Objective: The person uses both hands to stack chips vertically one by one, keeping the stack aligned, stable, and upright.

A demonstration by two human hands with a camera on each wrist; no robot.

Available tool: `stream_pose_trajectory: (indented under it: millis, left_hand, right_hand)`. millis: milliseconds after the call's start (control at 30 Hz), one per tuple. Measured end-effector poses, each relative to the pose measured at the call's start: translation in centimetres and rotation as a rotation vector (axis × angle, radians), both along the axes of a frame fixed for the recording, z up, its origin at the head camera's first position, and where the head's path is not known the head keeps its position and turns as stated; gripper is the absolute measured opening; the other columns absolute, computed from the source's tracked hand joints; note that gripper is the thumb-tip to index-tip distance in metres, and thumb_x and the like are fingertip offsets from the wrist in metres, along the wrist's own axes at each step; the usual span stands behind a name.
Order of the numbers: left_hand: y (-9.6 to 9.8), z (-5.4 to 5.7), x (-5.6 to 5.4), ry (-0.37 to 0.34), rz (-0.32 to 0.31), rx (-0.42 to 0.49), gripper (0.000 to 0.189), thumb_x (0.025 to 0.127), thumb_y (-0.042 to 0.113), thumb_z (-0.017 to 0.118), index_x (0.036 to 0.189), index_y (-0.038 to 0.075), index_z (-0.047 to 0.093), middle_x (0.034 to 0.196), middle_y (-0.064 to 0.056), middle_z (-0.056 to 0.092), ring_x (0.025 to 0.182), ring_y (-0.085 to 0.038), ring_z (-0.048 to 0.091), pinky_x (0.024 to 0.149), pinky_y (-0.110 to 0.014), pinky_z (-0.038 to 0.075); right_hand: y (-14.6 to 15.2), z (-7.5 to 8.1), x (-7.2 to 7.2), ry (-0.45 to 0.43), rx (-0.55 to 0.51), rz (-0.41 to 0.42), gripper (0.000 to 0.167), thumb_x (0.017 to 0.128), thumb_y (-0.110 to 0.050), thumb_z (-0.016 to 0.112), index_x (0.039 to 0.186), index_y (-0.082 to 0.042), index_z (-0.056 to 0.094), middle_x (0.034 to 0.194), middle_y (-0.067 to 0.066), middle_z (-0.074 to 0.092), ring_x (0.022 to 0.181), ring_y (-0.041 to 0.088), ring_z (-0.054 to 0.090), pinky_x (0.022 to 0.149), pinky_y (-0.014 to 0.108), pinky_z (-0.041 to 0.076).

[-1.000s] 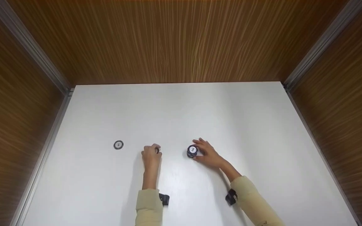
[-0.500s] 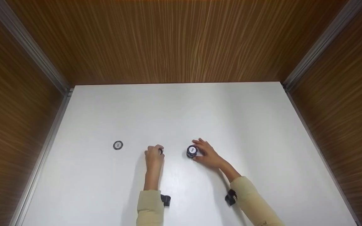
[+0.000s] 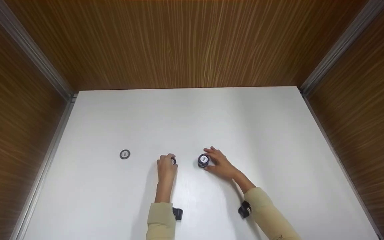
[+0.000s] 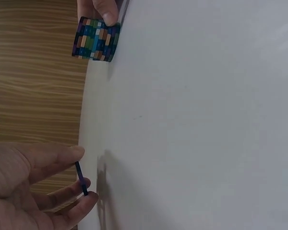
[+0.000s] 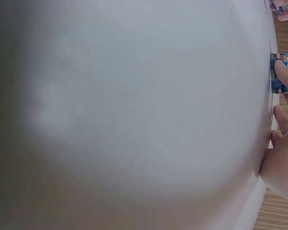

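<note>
Between thumb and fingertips my left hand (image 3: 166, 169) pinches a single poker chip (image 4: 81, 178), held on edge a little above the white table in the left wrist view. To its right stands an upright stack of poker chips (image 3: 203, 160), dark on top with a white printed centre; many-coloured edges line its side (image 4: 95, 39) in the left wrist view. Thumb and fingers of my right hand (image 3: 223, 166) hold this stack from the right. One more poker chip (image 3: 125, 154), dark-rimmed with a pale centre, lies flat on the table left of my left hand.
The white tabletop (image 3: 185, 120) is bounded by a wood-grain panel (image 3: 185, 43) at the back. Similar panels stand at the left (image 3: 18, 120) and right (image 3: 362, 116), with grey metal rails along the corners. Black wrist cameras hang by both sleeves.
My left hand has moved to the right with the pinched poker chip, closer to the stack. My right hand and the stack have stayed in place.
</note>
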State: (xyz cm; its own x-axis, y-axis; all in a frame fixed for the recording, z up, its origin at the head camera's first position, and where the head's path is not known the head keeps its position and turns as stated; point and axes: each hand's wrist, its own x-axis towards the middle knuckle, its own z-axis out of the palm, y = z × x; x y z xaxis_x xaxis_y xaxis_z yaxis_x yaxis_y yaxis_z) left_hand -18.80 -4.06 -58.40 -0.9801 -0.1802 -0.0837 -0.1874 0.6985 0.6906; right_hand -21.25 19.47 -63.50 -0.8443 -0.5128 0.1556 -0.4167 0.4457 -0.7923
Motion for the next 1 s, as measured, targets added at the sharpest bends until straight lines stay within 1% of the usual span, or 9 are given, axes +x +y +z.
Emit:
stream_pose_trajectory:
  millis: [167,333,467,633,800,900,1000]
  left_hand:
    - [0.3,0.0,0.1,-0.004,-0.014,0.000,0.024,0.076,-0.004,0.068,0.099,0.000,0.065,0.096,-0.017,0.056,0.090,-0.032,0.052,0.078,-0.038,0.047]
    - [0.5,0.0,0.1,-0.008,-0.022,0.013,0.023,0.076,-0.004,0.068,0.099,-0.001,0.065,0.095,-0.017,0.056,0.091,-0.032,0.052,0.080,-0.038,0.047]
    - [0.7,0.1,0.1,0.003,-0.038,0.008,0.024,0.075,-0.004,0.068,0.099,0.000,0.065,0.095,-0.016,0.056,0.091,-0.032,0.052,0.080,-0.038,0.047]
    - [1.1,0.4,0.0,0.025,-0.062,0.003,0.025,0.075,-0.003,0.070,0.100,0.000,0.065,0.096,-0.016,0.056,0.090,-0.032,0.052,0.079,-0.038,0.047]
    - [1.7,0.5,-0.1,0.030,-0.083,-0.011,0.025,0.076,-0.001,0.070,0.100,0.001,0.065,0.097,-0.016,0.056,0.091,-0.032,0.052,0.078,-0.037,0.047]
    - [2.0,0.6,-0.2,0.025,-0.092,-0.017,0.026,0.076,0.000,0.070,0.101,0.001,0.065,0.098,-0.016,0.056,0.091,-0.031,0.052,0.079,-0.037,0.047]
    - [2.4,0.7,-0.2,0.036,-0.101,-0.027,0.026,0.075,0.000,0.071,0.100,0.001,0.065,0.096,-0.015,0.055,0.089,-0.031,0.052,0.078,-0.037,0.047]
  right_hand:
    - [-0.1,0.0,0.1,0.009,-0.009,-0.006,0.045,0.076,-0.011,0.073,0.116,0.002,0.056,0.135,0.021,0.042,0.131,0.042,0.020,0.106,0.054,0.006]
    - [0.0,-0.1,0.1,0.024,0.004,-0.006,0.045,0.076,-0.011,0.073,0.117,0.002,0.057,0.134,0.021,0.043,0.131,0.042,0.021,0.107,0.054,0.006]
    - [0.0,0.0,0.0,0.033,0.005,0.002,0.046,0.076,-0.010,0.073,0.117,0.003,0.057,0.134,0.022,0.043,0.130,0.043,0.021,0.106,0.055,0.007]
    - [-0.2,0.1,-0.2,0.013,0.010,0.005,0.046,0.077,-0.012,0.072,0.117,0.002,0.056,0.135,0.022,0.042,0.131,0.043,0.020,0.106,0.055,0.006]
    - [-0.3,0.3,-0.1,0.011,0.010,0.003,0.046,0.077,-0.011,0.073,0.117,0.003,0.056,0.134,0.022,0.042,0.130,0.043,0.021,0.106,0.055,0.006]
    - [-0.3,0.2,-0.2,0.027,0.004,0.004,0.047,0.075,-0.010,0.073,0.116,0.004,0.056,0.133,0.023,0.043,0.129,0.044,0.022,0.106,0.056,0.007]
    - [-0.4,0.1,-0.3,0.058,-0.007,0.005,0.048,0.073,-0.008,0.073,0.116,0.006,0.055,0.131,0.025,0.044,0.128,0.046,0.024,0.104,0.059,0.009]
